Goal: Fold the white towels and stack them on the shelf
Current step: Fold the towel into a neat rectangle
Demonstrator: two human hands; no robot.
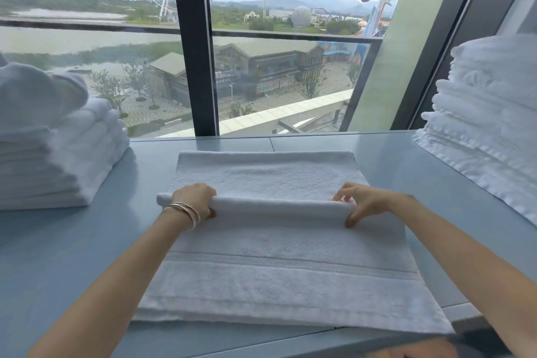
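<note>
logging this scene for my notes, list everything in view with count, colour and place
flat towel: 1, white, centre of shelf, raised fold across its middle
left towel stack: 1, white, left on shelf
right towel stack: 1, white, right on shelf
shelf: 1, blue-grey, under the towels
window: 1, dark frame, behind shelf
bangles: a few, silver, left wrist
left hand: 1, grips the fold's left end
right hand: 1, pinches the fold's right end

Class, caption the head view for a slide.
Left hand and right hand grip a fold in the white towel on the shelf, between left stack and right stack.
</note>
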